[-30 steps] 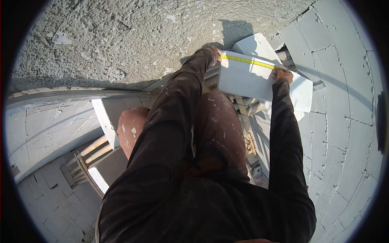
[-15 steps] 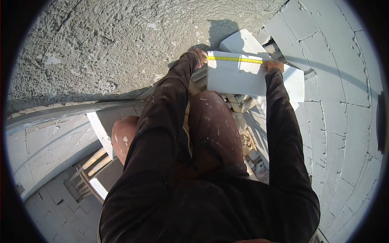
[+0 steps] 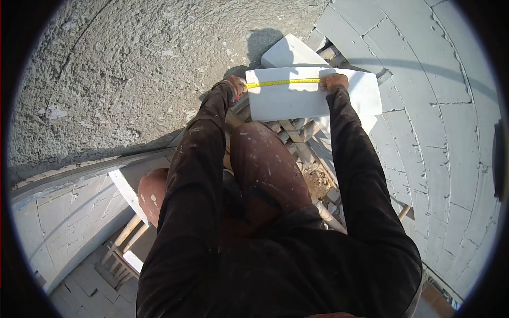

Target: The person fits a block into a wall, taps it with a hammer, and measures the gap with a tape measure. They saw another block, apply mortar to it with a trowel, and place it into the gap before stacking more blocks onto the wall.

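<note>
A yellow tape measure (image 3: 283, 82) lies stretched along the upper part of a white block (image 3: 291, 106). At the block's left edge, my left hand (image 3: 235, 87) is closed on one end of the tape, with a bit of red showing at the fingers. My right hand (image 3: 334, 82) grips the tape at its other end, resting on the block right of its middle. Which hand has the case is hidden. Behind this block, partly shaded, a second white block (image 3: 294, 52) lies at an angle.
Rough grey plaster wall (image 3: 143, 69) rises at the upper left. A block wall (image 3: 424, 122) curves down the right side. Below my knees are wooden poles (image 3: 130, 233) and rubble (image 3: 318, 180). Another white block (image 3: 124, 188) stands by my left knee.
The view has shifted, so the block and both hands appear further left. The tape stays stretched between my hands, and its grip looks much the same.
</note>
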### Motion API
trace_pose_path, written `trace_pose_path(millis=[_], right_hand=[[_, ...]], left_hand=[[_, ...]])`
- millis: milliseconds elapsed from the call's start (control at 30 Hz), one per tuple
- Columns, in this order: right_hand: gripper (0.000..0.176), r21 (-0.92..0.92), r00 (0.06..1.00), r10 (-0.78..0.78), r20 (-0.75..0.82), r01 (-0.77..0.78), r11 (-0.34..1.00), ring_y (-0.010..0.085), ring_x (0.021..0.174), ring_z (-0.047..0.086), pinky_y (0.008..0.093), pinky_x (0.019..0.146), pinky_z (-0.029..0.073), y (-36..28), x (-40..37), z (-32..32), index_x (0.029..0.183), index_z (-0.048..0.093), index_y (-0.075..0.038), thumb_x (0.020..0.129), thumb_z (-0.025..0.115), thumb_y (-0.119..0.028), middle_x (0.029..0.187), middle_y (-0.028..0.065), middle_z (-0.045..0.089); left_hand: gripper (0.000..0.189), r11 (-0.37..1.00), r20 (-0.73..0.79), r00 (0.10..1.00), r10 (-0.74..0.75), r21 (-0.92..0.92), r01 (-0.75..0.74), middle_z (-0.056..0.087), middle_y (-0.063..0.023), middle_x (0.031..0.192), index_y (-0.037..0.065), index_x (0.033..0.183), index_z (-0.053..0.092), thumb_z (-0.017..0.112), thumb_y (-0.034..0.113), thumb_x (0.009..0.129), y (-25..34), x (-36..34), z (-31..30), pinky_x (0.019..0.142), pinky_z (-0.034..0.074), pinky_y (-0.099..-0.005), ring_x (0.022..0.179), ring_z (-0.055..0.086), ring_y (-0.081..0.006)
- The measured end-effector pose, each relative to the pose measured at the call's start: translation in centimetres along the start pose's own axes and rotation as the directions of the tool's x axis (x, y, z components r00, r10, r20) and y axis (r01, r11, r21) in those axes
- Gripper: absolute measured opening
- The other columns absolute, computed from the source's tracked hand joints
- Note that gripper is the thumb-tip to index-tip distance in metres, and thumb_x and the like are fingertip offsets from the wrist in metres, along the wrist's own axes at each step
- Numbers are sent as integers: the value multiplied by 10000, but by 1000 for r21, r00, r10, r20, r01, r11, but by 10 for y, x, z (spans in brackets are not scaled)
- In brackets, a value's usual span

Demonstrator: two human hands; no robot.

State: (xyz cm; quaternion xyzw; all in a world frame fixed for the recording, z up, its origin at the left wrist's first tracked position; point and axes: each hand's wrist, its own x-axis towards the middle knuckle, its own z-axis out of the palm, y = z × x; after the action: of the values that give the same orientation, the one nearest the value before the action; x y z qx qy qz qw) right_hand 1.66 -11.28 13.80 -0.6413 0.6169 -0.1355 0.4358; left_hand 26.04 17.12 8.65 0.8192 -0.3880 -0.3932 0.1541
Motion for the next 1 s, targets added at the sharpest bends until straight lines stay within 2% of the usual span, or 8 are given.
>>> trace_pose_path(millis=[133, 333, 467, 667, 733, 800, 867, 1000], right_hand=[[93, -224, 998, -31, 58, 43, 974, 179, 596, 730, 298, 559, 628, 39, 31, 1, 891, 759, 23, 847, 752, -58, 764, 97, 757], [81, -150, 999, 18, 47, -11, 989, 148, 524, 696, 294, 592, 588, 54, -10, -19, 740, 770, -71, 757, 797, -146, 669, 61, 735], [82, -23, 999, 16, 44, -15, 1000, 164, 547, 710, 300, 593, 591, 59, -45, -36, 809, 774, -33, 812, 772, -114, 695, 62, 748], [149, -33, 995, 52, 87, -49, 998, 170, 590, 728, 288, 590, 607, 86, -67, -54, 890, 756, 26, 819, 781, -103, 746, 101, 757], [136, 101, 991, 81, 108, -92, 991, 182, 598, 729, 310, 578, 619, 103, -77, -59, 883, 746, 32, 814, 788, -78, 734, 115, 748], [101, 182, 986, 99, 131, -122, 976, 204, 628, 722, 332, 559, 639, 122, -91, -66, 865, 721, 38, 845, 776, -45, 782, 125, 731], [134, 439, 972, 1, 236, -107, 892, 188, 665, 721, 327, 580, 640, 121, -122, -78, 904, 717, 30, 880, 769, -91, 823, 123, 725], [346, 596, 939, -44, 342, -181, 782, 149, 658, 670, 310, 543, 593, 113, -182, -56, 1088, 663, -17, 962, 731, -332, 899, 55, 668]], left_hand=[[224, 994, -69, 997, 32, 106, -25, 728, -38, 763, 94, 1030, 759, 612, 256, 979, 2, -20, 7, 632, 541, -351, 646, 668, -162], [202, 997, 5, 997, 79, 20, -79, 725, -54, 753, 87, 1005, 765, 603, 183, 929, -16, -18, 26, 629, 537, -358, 648, 673, -180], [230, 998, 128, 992, 10, 52, -16, 707, -75, 737, 74, 1018, 767, 579, 108, 891, 20, -54, 12, 636, 529, -343, 652, 664, -166], [375, 998, 245, 969, -25, -42, 36, 752, -84, 895, 60, 1140, 751, 789, 292, 847, 32, -68, 9, 755, 539, -349, 762, 681, -189], [469, 1000, 235, 972, 16, 21, -22, 763, -101, 969, 44, 1167, 739, 835, 349, 823, 40, -66, 11, 809, 538, -350, 827, 688, -200], [648, 941, 217, 936, 277, 137, -310, 744, -163, 1071, -12, 1175, 713, 891, 453, 759, 40, -54, 20, 878, 525, -364, 951, 681, -237], [705, 946, 239, 934, 267, 121, -301, 731, -189, 1076, -35, 1165, 701, 878, 510, 753, 83, -67, 20, 876, 525, -374, 969, 679, -254], [780, 934, 229, 925, 302, 126, -335, 710, -212, 1030, -57, 1150, 676, 766, 642, 817, 163, -96, 37, 877, 520, -389, 980, 676, -293]])
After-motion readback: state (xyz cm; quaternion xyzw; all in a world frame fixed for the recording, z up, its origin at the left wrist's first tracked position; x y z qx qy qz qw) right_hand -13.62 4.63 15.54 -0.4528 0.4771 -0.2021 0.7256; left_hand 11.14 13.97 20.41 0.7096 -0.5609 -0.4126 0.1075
